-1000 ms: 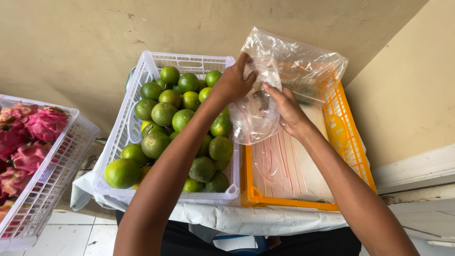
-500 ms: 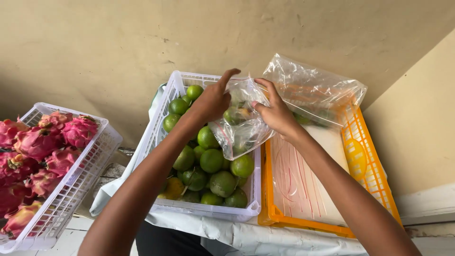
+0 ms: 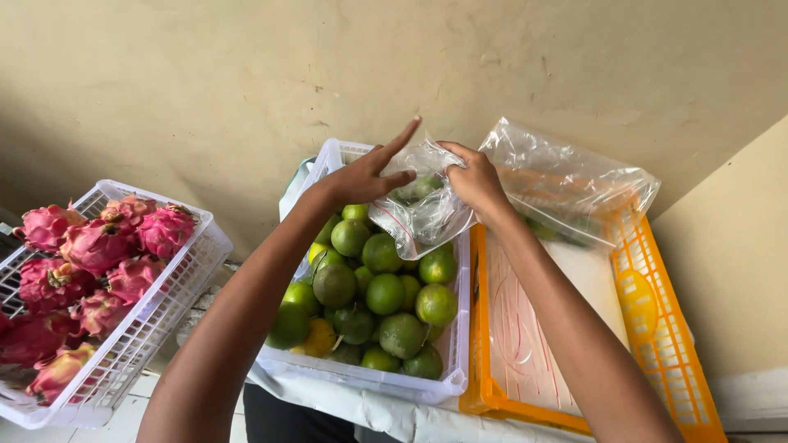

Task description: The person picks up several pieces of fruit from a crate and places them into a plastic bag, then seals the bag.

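My left hand (image 3: pixel 369 174) and my right hand (image 3: pixel 472 182) hold a small clear plastic bag (image 3: pixel 423 212) between them, above the far end of a white crate. The bag has a red seal line and a few green citrus fruits inside. My left thumb and lower fingers pinch the bag's left edge while the upper fingers point out straight. My right hand grips the bag's top right edge. Below it, the white crate (image 3: pixel 443 385) is filled with several green citrus fruits (image 3: pixel 384 294).
An orange crate (image 3: pixel 665 344) to the right holds a stack of flat clear bags (image 3: pixel 525 344), with a filled clear bag (image 3: pixel 574 193) at its far end. A white crate (image 3: pixel 139 336) of pink dragon fruits (image 3: pixel 98 246) stands at the left. A beige wall rises behind.
The view has shifted so the crates sit further right and the dragon fruit crate shows more. My hands have kept hold of the small bag, and my left fingers have spread straighter.
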